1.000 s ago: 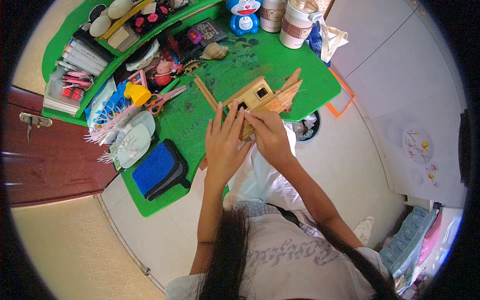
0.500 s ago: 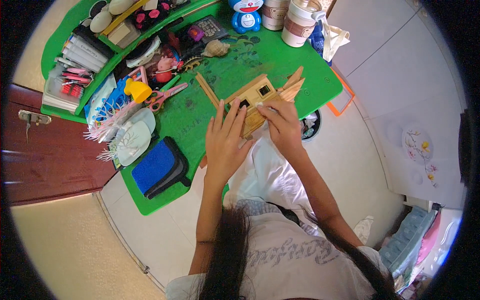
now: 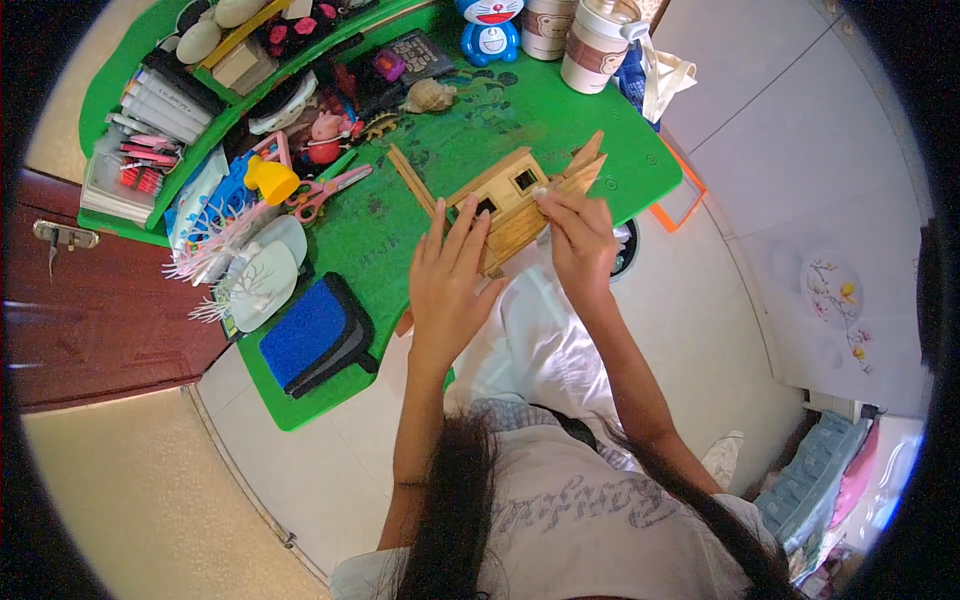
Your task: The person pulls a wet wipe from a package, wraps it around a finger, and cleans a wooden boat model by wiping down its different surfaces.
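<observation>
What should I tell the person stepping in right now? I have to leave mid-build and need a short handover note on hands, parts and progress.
Left hand: open, fingers spread, braced against the near side of the wooden stick house.
Right hand: fingertips pinch a wooden piece at the house's right end.
The house sits at the near edge of the green table, walls up and two small dark windows showing.
One loose wooden stick lies just left of it; pink-handled scissors lie further left.
Done: the main body stands.
Left, as far as I can judge: fixing the right-end piece; the loose stick is unused.
</observation>
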Demonstrator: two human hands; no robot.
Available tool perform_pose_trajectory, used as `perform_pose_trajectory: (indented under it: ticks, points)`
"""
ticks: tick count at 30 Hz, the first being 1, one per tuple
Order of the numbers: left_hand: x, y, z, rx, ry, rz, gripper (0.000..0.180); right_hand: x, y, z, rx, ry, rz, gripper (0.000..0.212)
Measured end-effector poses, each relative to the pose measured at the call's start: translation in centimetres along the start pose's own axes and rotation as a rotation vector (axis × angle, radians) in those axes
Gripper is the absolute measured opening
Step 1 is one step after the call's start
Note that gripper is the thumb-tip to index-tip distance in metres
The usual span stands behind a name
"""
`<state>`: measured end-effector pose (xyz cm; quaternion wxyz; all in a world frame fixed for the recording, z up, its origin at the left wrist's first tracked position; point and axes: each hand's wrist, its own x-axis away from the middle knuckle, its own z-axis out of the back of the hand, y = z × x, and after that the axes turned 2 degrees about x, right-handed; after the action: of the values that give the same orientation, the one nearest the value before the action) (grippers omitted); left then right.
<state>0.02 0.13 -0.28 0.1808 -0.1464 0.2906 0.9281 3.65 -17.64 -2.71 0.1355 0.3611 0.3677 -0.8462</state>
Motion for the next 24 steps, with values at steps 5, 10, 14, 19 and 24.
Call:
perform_pose_trajectory:
  ticks: [5, 10, 14, 19, 24]
  points:
    - [-0.1, 0.0, 0.1, 0.034, -0.003, 0.021, 0.094, 0.5, -0.7, -0.4, -0.035, -0.032, 0.036, 0.028]
    - [-0.1, 0.1, 0.0, 0.039, 0.003, 0.015, 0.098, 1.5, -2.1, -1.0, -0.064, -0.093, 0.047, 0.027]
    - [-0.1, -0.3, -0.3, 0.032, 0.008, 0.0, 0.087, 2.3, -3.7, -1.5, -0.102, -0.135, 0.07, 0.028]
    - [-0.2, 0.1, -0.2, 0.009, 0.006, 0.02, 0.092, 2.1, -3.5, -1.2, -0.097, -0.162, 0.142, 0.028]
    - [-0.1, -0.2, -0.2, 0.049, 0.011, 0.008, 0.084, 1.8, -2.9, -0.9, -0.096, -0.2, 0.133, 0.028]
